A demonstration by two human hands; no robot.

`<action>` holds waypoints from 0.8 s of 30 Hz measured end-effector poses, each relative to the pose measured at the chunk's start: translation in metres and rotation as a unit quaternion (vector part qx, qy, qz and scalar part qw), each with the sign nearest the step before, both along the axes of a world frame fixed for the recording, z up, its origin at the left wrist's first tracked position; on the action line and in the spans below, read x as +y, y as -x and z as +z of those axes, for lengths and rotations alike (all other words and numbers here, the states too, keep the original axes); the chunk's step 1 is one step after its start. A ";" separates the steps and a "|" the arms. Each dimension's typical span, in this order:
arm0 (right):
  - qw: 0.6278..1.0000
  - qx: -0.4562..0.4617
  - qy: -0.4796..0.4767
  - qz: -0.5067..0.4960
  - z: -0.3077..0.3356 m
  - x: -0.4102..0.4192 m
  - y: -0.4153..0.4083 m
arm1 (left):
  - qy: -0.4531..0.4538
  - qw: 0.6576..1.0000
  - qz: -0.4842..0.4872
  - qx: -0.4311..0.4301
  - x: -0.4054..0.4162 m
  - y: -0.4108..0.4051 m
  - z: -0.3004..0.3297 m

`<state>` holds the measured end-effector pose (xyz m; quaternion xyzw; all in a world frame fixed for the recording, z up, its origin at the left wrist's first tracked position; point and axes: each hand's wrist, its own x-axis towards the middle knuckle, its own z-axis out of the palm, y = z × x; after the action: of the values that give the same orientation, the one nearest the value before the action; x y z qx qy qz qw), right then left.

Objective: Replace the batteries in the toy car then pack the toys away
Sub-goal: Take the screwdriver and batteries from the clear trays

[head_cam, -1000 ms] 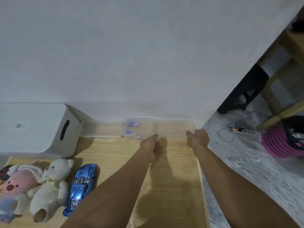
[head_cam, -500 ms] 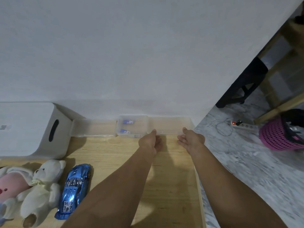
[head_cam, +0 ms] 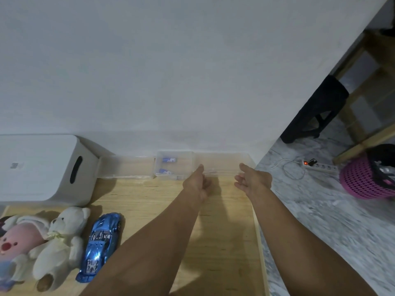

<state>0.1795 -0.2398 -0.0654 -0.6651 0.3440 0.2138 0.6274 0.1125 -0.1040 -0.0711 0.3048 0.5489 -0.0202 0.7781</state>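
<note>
Nearest the camera, at the left edge of the wooden table (head_cam: 149,210), lie three toys side by side: a pink plush (head_cam: 17,240), a white teddy bear (head_cam: 59,246) on its back, and the blue toy car (head_cam: 100,246), which rests on its wheels with its tail toward the viewer. The car lies just beside the bear and well apart from both hands.

Both forearms extend from the near edge toward the far side of the table. The left hand (head_cam: 197,184) is at the near rim of the clear tray (head_cam: 222,165); its fingers are curled under and its thumb points forward onto the rim. Whether it actually pinches the rim cannot be told, since the plastic is transparent and the frame is soft there. The right hand (head_cam: 253,180) hovers just beside the tray's right end, fingers loosely spread and holding nothing.

Further back, against the wall (head_cam: 171,71), a row of clear containers runs across the table. The middle clear box (head_cam: 173,165) holds the blue-and-white batteries (head_cam: 168,160) (two groups, one behind the other). To its left lies another clear tray (head_cam: 126,167), and beyond that stands a white storage bin (head_cam: 42,169) with a dark handle slot.

On the floor at right are a power strip (head_cam: 318,166) and a pink basket (head_cam: 365,180).
</note>
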 end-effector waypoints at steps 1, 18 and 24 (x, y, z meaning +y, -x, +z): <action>1.000 -0.003 0.013 0.006 0.000 0.000 0.001 | 0.001 1.000 -0.005 0.001 0.003 0.004 0.000; 0.992 0.042 -0.012 0.117 -0.009 0.085 0.063 | -0.123 0.990 0.033 0.053 0.104 0.075 -0.002; 0.976 0.079 -0.085 0.185 -0.004 0.125 0.081 | -0.119 0.991 -0.002 0.053 0.115 0.073 -0.001</action>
<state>0.0987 -0.1152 -0.0696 -0.6421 0.2441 0.4066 0.6023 0.0398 0.0108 -0.0725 0.3954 0.5874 0.0273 0.7057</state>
